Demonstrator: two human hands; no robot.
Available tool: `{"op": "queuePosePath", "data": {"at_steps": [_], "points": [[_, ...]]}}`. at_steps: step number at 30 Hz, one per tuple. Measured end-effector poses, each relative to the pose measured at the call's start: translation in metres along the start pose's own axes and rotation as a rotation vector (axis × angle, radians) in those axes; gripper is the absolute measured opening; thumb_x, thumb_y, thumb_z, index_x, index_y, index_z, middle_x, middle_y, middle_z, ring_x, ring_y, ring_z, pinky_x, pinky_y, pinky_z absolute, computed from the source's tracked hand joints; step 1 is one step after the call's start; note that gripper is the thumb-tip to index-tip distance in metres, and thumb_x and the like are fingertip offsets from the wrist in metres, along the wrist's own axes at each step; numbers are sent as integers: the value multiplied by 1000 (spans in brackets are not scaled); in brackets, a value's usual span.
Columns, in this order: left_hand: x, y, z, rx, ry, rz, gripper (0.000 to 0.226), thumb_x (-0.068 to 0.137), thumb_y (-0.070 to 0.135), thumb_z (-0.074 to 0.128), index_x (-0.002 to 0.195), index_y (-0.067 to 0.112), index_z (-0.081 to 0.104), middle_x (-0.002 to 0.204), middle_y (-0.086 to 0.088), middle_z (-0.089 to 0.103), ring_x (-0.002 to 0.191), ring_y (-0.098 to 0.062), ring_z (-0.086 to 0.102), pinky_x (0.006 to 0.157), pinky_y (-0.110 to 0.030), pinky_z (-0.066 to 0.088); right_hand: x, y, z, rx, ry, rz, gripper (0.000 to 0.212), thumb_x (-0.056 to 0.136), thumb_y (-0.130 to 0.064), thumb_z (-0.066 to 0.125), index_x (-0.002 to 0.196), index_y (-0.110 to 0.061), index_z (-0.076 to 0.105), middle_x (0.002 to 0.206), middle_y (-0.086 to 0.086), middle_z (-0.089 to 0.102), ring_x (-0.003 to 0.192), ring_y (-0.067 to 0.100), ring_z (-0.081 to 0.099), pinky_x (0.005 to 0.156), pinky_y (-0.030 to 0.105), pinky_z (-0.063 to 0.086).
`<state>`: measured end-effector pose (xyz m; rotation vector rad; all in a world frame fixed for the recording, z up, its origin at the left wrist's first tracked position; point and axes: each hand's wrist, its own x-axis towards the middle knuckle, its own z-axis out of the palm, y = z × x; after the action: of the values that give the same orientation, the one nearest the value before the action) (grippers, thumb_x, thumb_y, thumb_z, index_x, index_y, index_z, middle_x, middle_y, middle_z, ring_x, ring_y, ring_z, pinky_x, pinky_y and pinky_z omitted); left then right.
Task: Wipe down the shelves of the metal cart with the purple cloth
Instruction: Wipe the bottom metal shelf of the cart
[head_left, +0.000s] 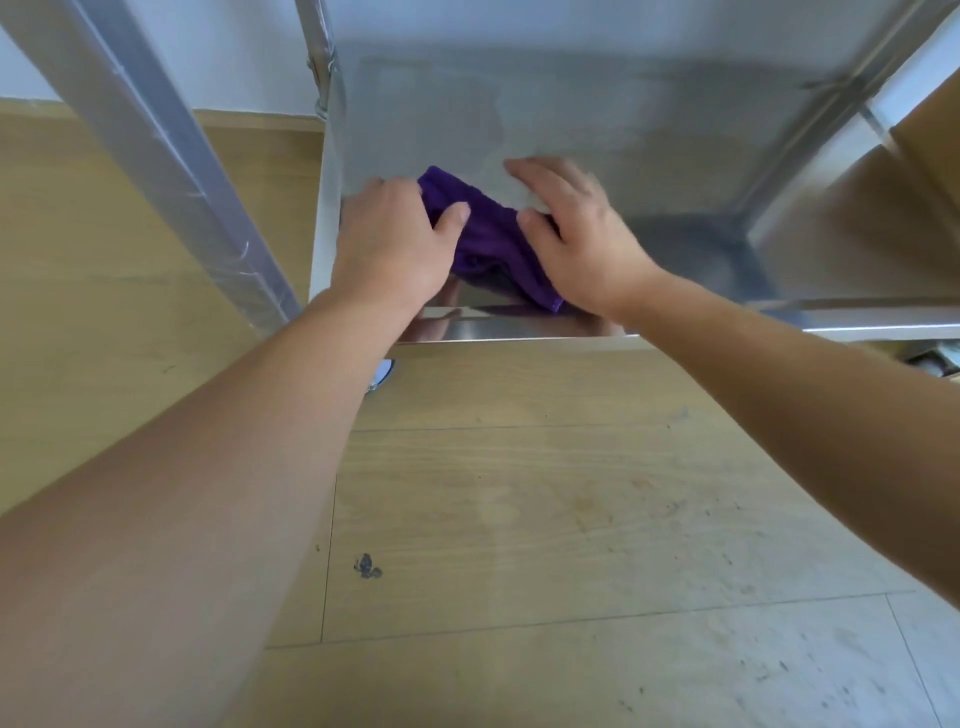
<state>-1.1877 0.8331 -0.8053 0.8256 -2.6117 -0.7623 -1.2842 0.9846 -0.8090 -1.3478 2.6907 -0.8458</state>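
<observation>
A crumpled purple cloth (491, 236) lies bunched on the low, flat stainless-steel shelf (597, 114) of the metal cart, close to the shelf's front left corner. The left hand (389, 239) grasps the cloth's left end. Its thumb lies on top of the fabric and its fingers curl over the far side, out of sight. The right hand (576, 234) rests on the cloth's right part with its thumb on the fabric. Its fingers stretch forward, flat and somewhat blurred, with their tips on the bare metal just past the cloth, so it presses rather than clasps.

The shelf surface is dull grey, with a paler, streaky patch across its middle and a darker, glossier area toward the front right. A raised rim runs round it, and the polished front lip (519, 325) mirrors both forearms. A round metal post (319, 57) rises at the back left corner. An angular metal bar wrapped in clear film (156, 150) slants across the left foreground. Under the front left corner a shiny caster (382, 374) partly shows.

Around the cart lies a floor of pale wood-grain planks (519, 493), scuffed and speckled, with one small dark smudge (368, 566) near the left forearm. A plain white wall (208, 52) stands behind.
</observation>
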Motion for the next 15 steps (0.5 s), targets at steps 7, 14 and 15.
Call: {"op": "queuePosePath", "data": {"at_steps": [7, 14, 15], "points": [[1, 4, -1, -107, -32, -141, 17, 80, 13, 62, 96, 9, 65, 93, -8, 68, 83, -26, 63, 58, -34, 44, 6, 9, -17, -230, -160, 146, 74, 77, -74, 40, 130, -25, 58, 122, 5, 62, 118, 33, 49, 104, 44, 37], [-4, 18, -5, -265, 77, -122, 24, 92, 23, 51, 113, 16, 57, 102, 4, 62, 87, -13, 56, 70, -22, 39, -2, -1, -15, -141, -57, 32, 58, 81, -68, 53, 123, -29, 56, 121, 0, 52, 117, 26, 46, 103, 43, 38], [-1, 20, -6, -313, 77, -144, 24, 91, 27, 49, 111, 16, 57, 99, 3, 62, 84, -13, 58, 68, -24, 42, -5, -6, -14, -155, -59, 12, 64, 78, -75, 51, 121, -28, 58, 124, -1, 52, 117, 25, 46, 102, 42, 39]]}}
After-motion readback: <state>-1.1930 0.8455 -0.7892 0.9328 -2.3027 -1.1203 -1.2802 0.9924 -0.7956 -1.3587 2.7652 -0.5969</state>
